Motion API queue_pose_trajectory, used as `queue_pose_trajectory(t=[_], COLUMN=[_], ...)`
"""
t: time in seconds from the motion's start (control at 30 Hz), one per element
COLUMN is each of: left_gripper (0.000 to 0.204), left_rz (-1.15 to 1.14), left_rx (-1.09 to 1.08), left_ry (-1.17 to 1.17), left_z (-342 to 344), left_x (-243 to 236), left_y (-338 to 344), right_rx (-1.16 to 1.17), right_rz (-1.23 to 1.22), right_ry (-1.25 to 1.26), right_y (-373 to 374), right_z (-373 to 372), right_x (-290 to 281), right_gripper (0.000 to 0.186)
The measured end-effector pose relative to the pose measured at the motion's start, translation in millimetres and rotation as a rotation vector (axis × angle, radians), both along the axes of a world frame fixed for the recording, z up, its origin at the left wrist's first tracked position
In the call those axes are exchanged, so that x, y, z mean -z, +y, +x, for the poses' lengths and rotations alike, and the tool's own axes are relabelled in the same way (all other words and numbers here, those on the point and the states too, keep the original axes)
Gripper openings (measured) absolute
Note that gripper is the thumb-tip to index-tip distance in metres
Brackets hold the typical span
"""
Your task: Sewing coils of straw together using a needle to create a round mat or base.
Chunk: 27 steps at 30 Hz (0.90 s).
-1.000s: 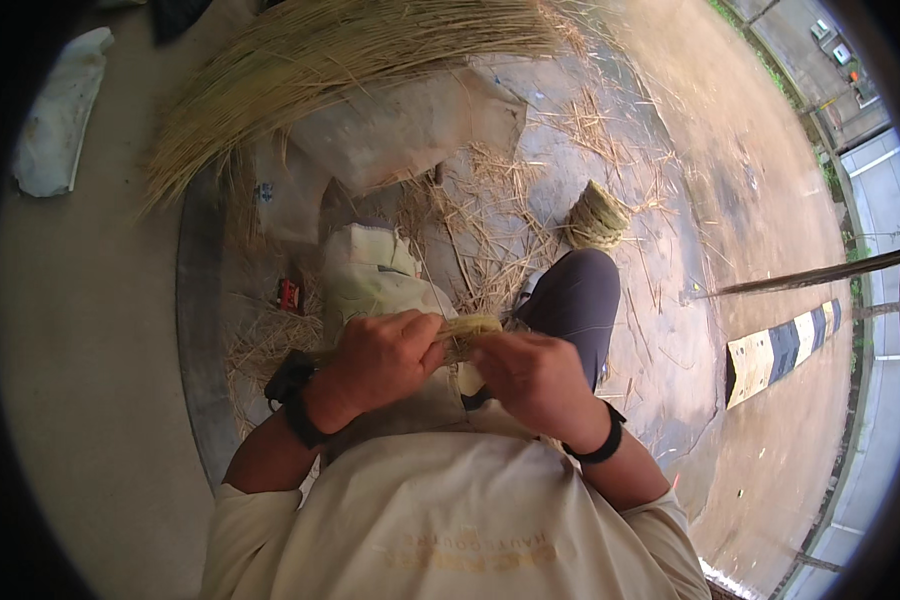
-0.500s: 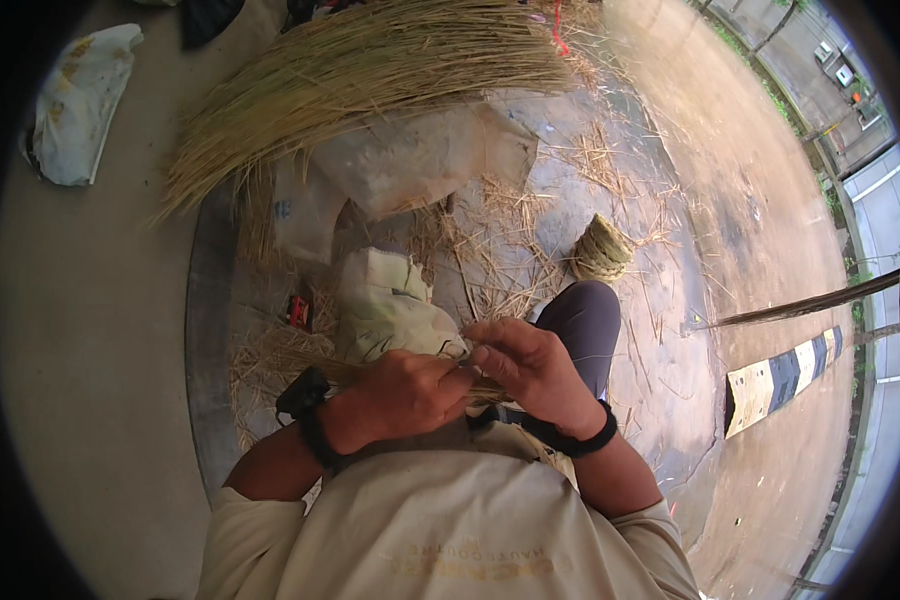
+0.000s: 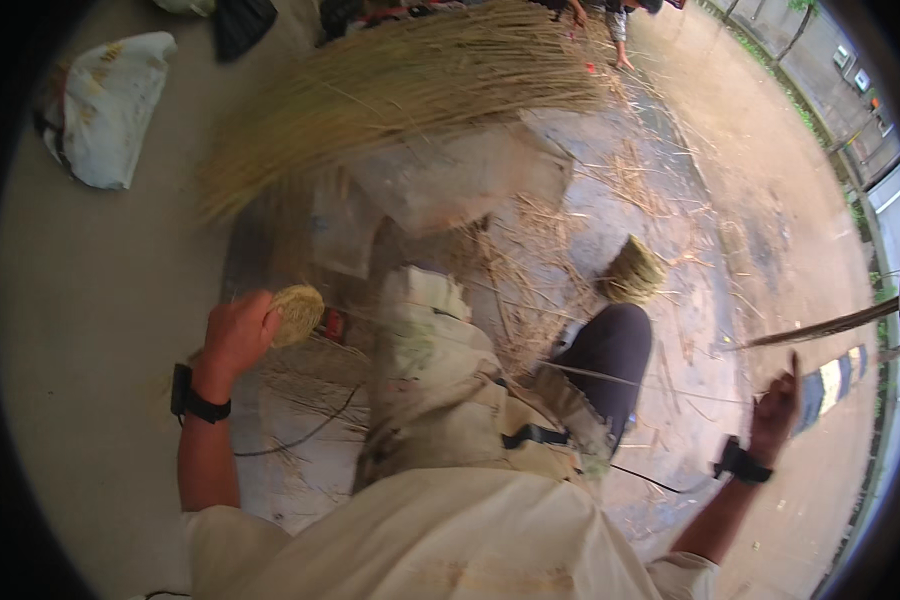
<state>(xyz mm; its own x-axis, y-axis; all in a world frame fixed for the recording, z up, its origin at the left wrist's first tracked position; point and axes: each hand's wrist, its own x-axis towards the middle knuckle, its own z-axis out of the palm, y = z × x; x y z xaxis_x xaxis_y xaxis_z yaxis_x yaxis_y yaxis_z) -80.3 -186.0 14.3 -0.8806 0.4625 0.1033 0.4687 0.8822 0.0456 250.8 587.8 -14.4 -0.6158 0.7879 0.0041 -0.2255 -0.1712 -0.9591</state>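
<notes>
My left hand [image 3: 240, 330], out at the left, grips a round, coiled straw piece [image 3: 298, 314] by its edge. A thin pale strand [image 3: 640, 383] stretches from near the coil across my legs to my right hand [image 3: 775, 410], which is raised at the right with curled fingers on it and one finger extended; the hand is slightly blurred. Below the coil lies a small red object [image 3: 333, 326] among loose straw. A woven straw cone or roll [image 3: 630, 270] rests beyond my dark-clad right knee [image 3: 610, 355].
Long straw [image 3: 400, 80] is heaped on plastic sheets [image 3: 460, 175] ahead, where other people's hands [image 3: 577, 15] show. A white sack [image 3: 115, 110] lies upper left. A striped bar [image 3: 830, 390] and a pole [image 3: 820, 328] are at the right; straw litters the mat [image 3: 620, 180].
My hands have moved from close together at my lap to wide apart, the coil now visible in my left, the strand drawn out toward my right. Other people have come into view at the top.
</notes>
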Motion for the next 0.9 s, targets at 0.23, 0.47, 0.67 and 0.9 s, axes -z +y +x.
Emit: queue_pose_trajectory(t=[0.23,0.47,0.67,0.9], left_gripper=[0.018,0.021,0.035,0.042], left_rz=[0.056,0.368,0.545,0.579], left_rx=[0.000,0.538,0.659,0.643], left_ry=[-0.075,-0.432,-0.489,-0.668], left_z=[13,65,80,77], left_x=[-2,-6,11,17], left_y=[1,177,212,229], right_rx=[0.428,-0.870,-1.336,-1.226], right_rz=[0.048,0.693,0.163,0.146], right_ry=[-0.064,-0.019,-0.415,-0.434], right_y=[15,-271,-290,-238], right_z=[24,-137,-158,-118], right_x=[-31,-40,6,37], right_gripper=[0.039,0.047,0.053,0.043])
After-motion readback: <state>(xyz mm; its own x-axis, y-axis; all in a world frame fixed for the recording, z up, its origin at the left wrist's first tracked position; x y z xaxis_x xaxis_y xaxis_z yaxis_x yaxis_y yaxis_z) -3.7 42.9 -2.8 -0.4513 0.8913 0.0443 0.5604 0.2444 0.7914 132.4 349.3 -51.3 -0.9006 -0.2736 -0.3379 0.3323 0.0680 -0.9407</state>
